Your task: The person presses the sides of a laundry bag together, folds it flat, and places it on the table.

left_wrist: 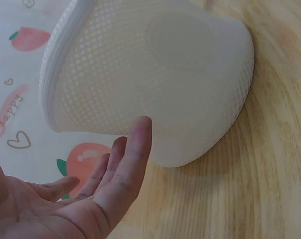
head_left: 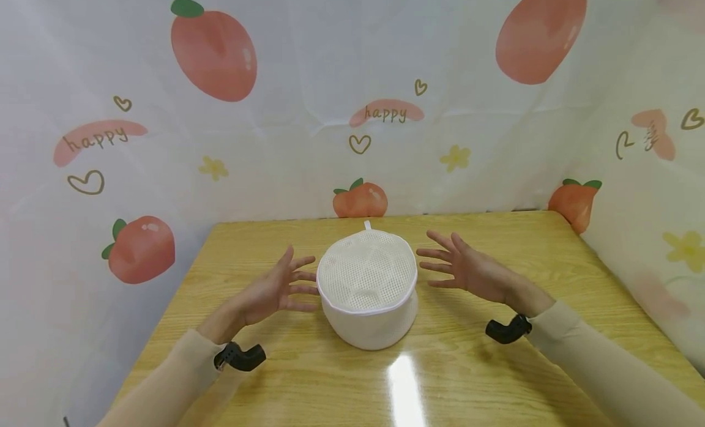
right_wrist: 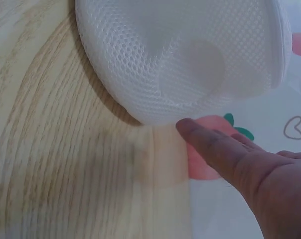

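Observation:
A round white mesh laundry bag (head_left: 368,280) stands upright on the wooden table, with a piped rim around its top and a small white loop (head_left: 367,225) at the back. My left hand (head_left: 275,289) is at its left side, fingers spread and fingertips right at the mesh. On the other side my right hand (head_left: 468,267) is held with fingers spread, a small gap from the bag in the head view. Through the mesh, the left wrist view shows a rounded shape (left_wrist: 180,40), and a similar round shape (right_wrist: 191,69) shows in the right wrist view.
The wooden table (head_left: 264,378) reaches back to a white curtain (head_left: 297,170) printed with peaches, hearts and flowers, which also hangs along both sides. Black camera mounts sit on the left wrist (head_left: 239,356) and right wrist (head_left: 508,329).

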`<state>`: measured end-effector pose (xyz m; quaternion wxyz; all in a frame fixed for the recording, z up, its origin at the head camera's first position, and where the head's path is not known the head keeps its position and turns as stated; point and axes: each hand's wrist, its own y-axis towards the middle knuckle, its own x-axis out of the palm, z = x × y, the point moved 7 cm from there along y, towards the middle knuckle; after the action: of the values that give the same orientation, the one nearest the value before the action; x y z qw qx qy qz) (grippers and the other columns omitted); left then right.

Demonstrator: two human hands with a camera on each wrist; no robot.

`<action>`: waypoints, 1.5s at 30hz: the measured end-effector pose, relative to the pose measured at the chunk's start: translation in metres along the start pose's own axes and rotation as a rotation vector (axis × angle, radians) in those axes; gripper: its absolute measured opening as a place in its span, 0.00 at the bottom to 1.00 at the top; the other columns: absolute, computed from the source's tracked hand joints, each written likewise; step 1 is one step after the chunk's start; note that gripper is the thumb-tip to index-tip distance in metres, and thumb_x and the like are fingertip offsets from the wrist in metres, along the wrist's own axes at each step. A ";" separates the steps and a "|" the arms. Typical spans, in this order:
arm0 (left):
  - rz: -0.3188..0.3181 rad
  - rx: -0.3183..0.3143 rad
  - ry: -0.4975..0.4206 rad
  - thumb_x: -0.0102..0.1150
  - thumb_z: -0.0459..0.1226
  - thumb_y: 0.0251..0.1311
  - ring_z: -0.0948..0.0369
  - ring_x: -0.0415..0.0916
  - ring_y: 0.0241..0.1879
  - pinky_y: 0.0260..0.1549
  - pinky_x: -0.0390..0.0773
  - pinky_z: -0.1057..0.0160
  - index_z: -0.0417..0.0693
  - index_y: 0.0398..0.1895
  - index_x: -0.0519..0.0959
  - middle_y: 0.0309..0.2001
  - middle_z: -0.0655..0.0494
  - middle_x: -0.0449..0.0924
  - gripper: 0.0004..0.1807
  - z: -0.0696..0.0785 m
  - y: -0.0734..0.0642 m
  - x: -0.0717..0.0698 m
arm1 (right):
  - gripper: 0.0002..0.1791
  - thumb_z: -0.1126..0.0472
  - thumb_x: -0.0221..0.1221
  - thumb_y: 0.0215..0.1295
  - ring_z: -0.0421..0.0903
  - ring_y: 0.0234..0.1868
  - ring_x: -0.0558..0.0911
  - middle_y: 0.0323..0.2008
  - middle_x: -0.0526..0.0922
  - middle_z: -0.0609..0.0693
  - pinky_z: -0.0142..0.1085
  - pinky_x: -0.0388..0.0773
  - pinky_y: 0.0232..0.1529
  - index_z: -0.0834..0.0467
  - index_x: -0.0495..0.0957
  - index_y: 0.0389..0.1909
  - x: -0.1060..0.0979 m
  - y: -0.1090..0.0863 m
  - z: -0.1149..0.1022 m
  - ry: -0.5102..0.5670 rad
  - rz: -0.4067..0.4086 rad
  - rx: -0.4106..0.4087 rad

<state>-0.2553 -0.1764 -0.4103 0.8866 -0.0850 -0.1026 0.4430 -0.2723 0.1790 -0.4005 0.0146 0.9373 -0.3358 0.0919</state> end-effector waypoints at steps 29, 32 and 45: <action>0.022 0.068 -0.155 0.33 0.58 0.83 0.43 0.61 0.75 0.64 0.75 0.42 0.40 0.82 0.54 0.78 0.39 0.54 0.38 -0.019 0.022 0.037 | 0.40 0.39 0.23 0.85 0.60 0.81 0.53 0.83 0.43 0.63 0.55 0.74 0.66 0.61 0.36 0.84 0.030 0.029 0.035 0.086 0.005 0.021; 0.010 0.059 -0.172 0.31 0.58 0.83 0.43 0.57 0.77 0.67 0.72 0.43 0.41 0.83 0.52 0.80 0.40 0.52 0.38 -0.024 0.027 0.040 | 0.36 0.42 0.25 0.86 0.52 0.75 0.66 0.78 0.58 0.58 0.55 0.75 0.65 0.60 0.44 0.83 0.030 0.031 0.041 0.090 0.029 0.023; -0.002 0.041 -0.189 0.32 0.57 0.84 0.46 0.52 0.78 0.75 0.59 0.45 0.46 0.85 0.44 0.81 0.39 0.46 0.38 -0.041 0.039 0.049 | 0.38 0.42 0.30 0.87 0.48 0.70 0.69 0.76 0.61 0.57 0.46 0.71 0.67 0.63 0.40 0.83 0.032 0.041 0.065 0.066 0.049 0.088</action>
<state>-0.2456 -0.1164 -0.4543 0.8750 -0.0243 -0.1768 0.4501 -0.2637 0.1211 -0.4600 -0.0176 0.9250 -0.3536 0.1379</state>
